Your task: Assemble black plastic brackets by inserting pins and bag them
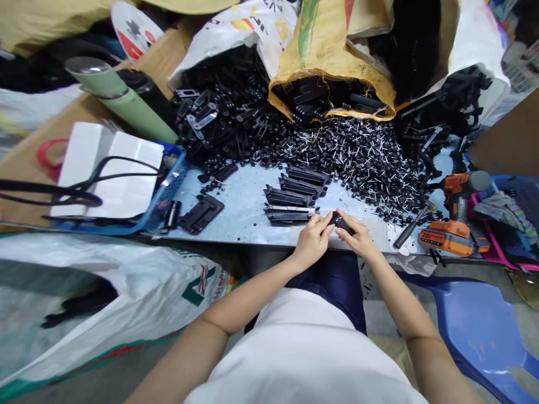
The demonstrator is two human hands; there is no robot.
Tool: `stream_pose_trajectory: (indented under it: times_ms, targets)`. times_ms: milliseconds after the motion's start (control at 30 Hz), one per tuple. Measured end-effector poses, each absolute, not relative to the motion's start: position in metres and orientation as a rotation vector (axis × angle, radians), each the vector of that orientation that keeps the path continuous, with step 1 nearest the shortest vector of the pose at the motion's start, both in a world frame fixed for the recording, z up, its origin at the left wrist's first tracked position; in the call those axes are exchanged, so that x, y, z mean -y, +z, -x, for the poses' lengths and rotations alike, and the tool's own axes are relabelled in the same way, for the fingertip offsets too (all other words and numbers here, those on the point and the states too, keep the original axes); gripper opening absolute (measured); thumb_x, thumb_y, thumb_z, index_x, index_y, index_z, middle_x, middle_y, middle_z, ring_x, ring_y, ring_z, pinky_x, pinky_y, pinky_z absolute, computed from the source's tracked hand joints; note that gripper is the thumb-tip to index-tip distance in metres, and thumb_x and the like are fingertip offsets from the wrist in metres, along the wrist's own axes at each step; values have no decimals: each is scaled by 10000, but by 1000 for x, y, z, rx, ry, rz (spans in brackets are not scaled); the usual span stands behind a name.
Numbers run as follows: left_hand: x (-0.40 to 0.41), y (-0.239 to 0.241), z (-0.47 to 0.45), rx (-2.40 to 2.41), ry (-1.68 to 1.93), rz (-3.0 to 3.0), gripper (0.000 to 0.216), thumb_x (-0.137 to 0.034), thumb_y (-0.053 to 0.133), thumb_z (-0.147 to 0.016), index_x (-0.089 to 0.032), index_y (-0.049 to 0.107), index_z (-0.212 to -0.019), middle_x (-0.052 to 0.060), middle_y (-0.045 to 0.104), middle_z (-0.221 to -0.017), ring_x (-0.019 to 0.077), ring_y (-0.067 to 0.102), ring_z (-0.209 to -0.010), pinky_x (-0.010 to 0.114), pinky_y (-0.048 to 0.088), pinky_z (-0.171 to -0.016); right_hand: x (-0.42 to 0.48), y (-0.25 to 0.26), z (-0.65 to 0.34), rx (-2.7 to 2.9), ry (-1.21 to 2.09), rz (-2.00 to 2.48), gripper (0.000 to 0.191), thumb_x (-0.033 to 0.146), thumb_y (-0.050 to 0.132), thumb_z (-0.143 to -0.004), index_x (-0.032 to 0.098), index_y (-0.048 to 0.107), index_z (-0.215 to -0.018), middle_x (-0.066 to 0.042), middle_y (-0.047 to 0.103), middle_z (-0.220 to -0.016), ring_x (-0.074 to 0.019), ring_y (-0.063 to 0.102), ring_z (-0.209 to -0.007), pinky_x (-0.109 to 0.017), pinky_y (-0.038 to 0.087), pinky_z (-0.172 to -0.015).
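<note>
Near the front edge of the table, my left hand and my right hand meet around a small black plastic part. The fingers of both are closed on it and cover much of its shape. Just left and behind my hands lies a short row of long black plastic pieces, set side by side. Behind and to the right spreads a large heap of black-headed screws with pale shanks. A hammer with a dark handle rests to the right of my right hand.
An orange cordless drill stands at the right, by a pink basket. Yellow and white sacks of black parts line the back. Left are a blue basket, a green flask and a black block. A blue chair stands right.
</note>
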State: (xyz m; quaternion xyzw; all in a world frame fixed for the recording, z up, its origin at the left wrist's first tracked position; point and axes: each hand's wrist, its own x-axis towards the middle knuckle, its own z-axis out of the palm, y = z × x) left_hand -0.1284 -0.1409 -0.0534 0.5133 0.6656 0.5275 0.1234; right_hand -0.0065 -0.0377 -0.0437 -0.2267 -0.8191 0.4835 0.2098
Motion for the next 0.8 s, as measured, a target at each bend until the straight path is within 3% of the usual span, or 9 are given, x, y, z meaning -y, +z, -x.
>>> stream_pose_trajectory:
  times_ms: [200,333,467,633,800]
  targets:
    - [137,-43,114,-1930,1904,-1544,351,-257,363,-929,-180,522,-1233,65,573,-890,131,557,-809,270,482,-742,61,-46,11,2175,1094,619,558,492,427,-870,220,416,-1357,-102,609,-1059,-193,591,-870,-342,509,-769]
    - [134,-43,118,-1828,1862,-1605,336,-266,368,-926,-175,549,-1194,65,588,-893,138,564,-835,281,486,-763,71,-54,10,2152,1094,676,569,477,391,-891,214,351,-1393,-108,594,-1092,-192,591,-882,-346,510,-775]
    - [128,-64,113,-1891,1789,-1233,358,-348,365,-919,-173,520,-1190,88,587,-978,169,580,-903,319,500,-798,60,-58,11,2335,1072,721,530,457,342,-913,218,361,-1386,-98,593,-1106,-179,590,-910,-328,500,-790]
    - [133,-103,107,-1821,1602,-734,421,-326,403,-899,-190,332,-1292,33,568,-858,125,608,-713,267,530,-643,-28,-39,9,2596,600,896,434,449,395,-894,224,539,-1236,-100,576,-1133,-210,518,-1061,-378,425,-918]
    - [158,-111,117,-1867,1402,-923,442,-297,391,-896,-206,279,-1314,45,574,-879,125,616,-709,251,527,-605,-174,-14,-6,2307,146,1459,415,284,349,-899,124,480,-1259,-178,500,-1207,-264,428,-1139,-428,364,-940]
